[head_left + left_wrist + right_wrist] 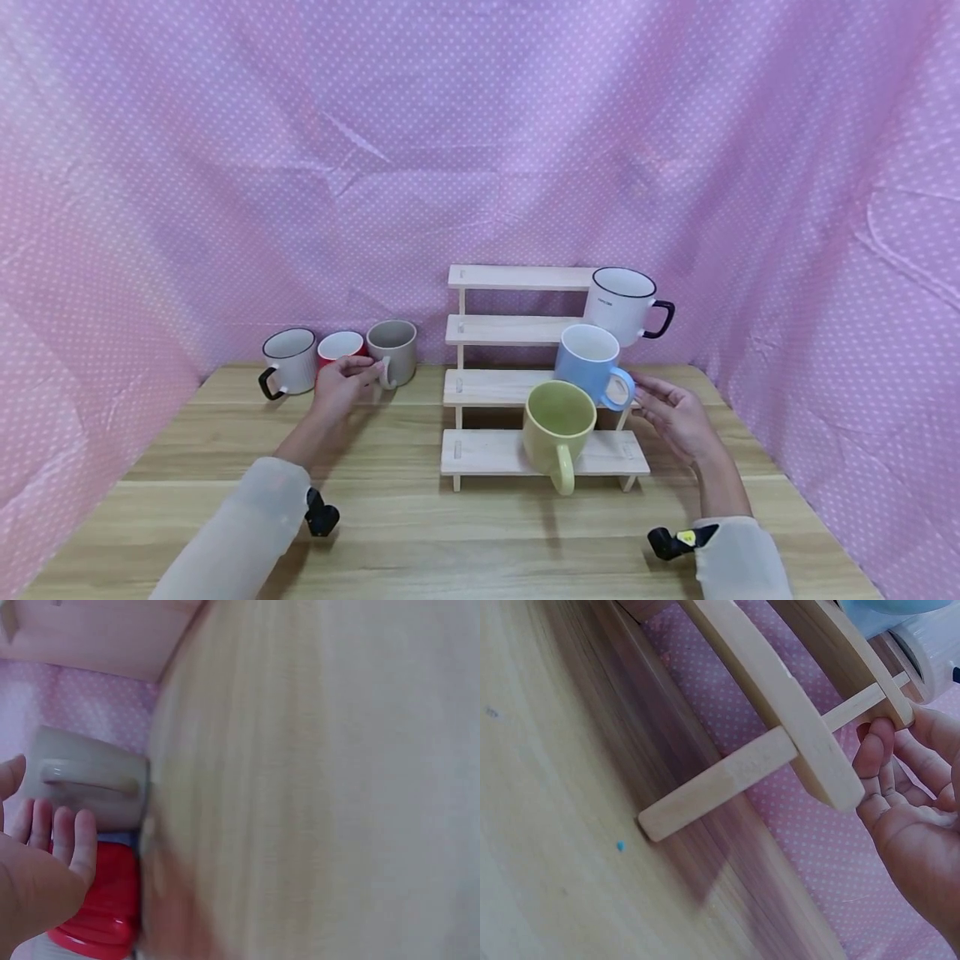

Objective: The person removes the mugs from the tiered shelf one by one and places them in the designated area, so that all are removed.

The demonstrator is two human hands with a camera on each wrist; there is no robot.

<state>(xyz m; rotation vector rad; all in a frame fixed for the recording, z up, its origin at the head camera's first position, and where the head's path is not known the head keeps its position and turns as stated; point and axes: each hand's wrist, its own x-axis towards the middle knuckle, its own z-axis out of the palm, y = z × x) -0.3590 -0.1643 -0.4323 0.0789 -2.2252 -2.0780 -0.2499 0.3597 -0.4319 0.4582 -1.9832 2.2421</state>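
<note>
In the head view my left hand (pixel 345 387) reaches in front of a red mug (pixel 341 344), its fingertips by the handle of a grey mug (pixel 401 350). The left wrist view shows the fingers extended beside the grey mug (pixel 90 776), thumb apart, with the red mug (pixel 112 892) partly behind the hand. My right hand (pixel 911 787) pinches the end of a board of the wooden tiered shelf (pixel 810 742) between thumb and fingers. Just above that hand is the handle of a blue mug (pixel 588 367), standing on the second tier.
A yellow-green mug (pixel 558 425) stands on the shelf's lowest tier, its handle toward the front. Higher up is a white mug (pixel 618 304) with a black handle. Another white mug (pixel 291 362) stands at the far left. A pink dotted curtain (pixel 480 167) hangs behind the wooden table (pixel 420 533).
</note>
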